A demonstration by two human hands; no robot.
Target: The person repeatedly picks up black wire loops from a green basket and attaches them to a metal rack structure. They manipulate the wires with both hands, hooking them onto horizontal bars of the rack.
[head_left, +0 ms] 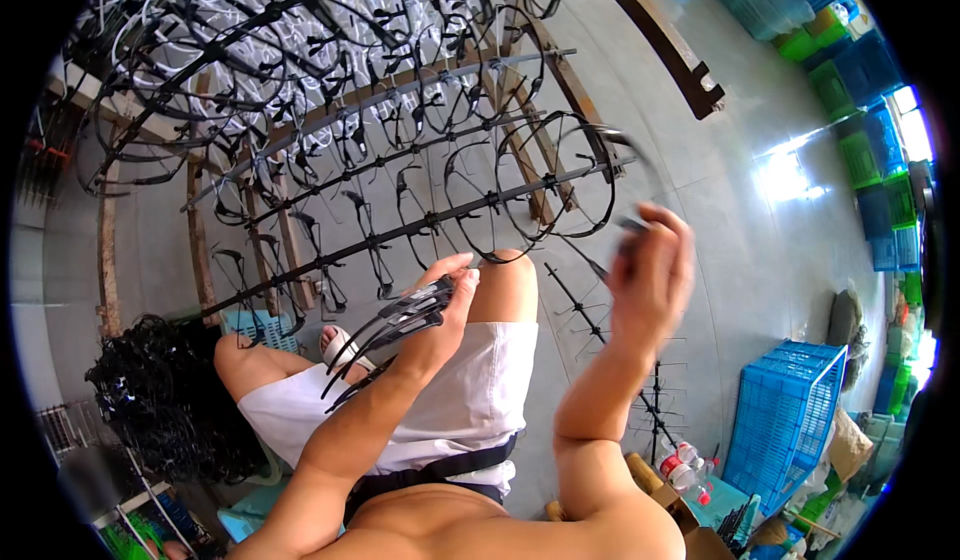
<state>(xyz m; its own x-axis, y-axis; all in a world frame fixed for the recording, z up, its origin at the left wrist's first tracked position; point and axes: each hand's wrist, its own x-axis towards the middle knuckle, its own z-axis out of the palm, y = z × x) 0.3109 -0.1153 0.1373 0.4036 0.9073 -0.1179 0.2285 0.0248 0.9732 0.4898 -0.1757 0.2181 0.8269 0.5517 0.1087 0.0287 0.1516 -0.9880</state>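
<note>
My left hand (445, 310) is closed around a bunch of slim, curved black plastic frames (385, 328) above my lap. Its thumb and fingertips meet near a thin rod end by my knee. My right hand (652, 272), smeared by motion, is raised right of the rack, fingers curled on a dark curved frame (592, 258). That piece reaches toward the end of a black hanging bar (480, 203). Large black loops (612, 185) hang at the bar's right end, close to my right hand. Smaller black frames (372, 235) hang along the bar.
Further bars carry black and white frames (330, 50) on a rusty metal rack (548, 70). A heap of black pieces (165, 400) lies at left. A bare pronged bar (590, 325) leans below my right hand. Blue crates (785, 415) and plastic bottles (685, 467) stand at right.
</note>
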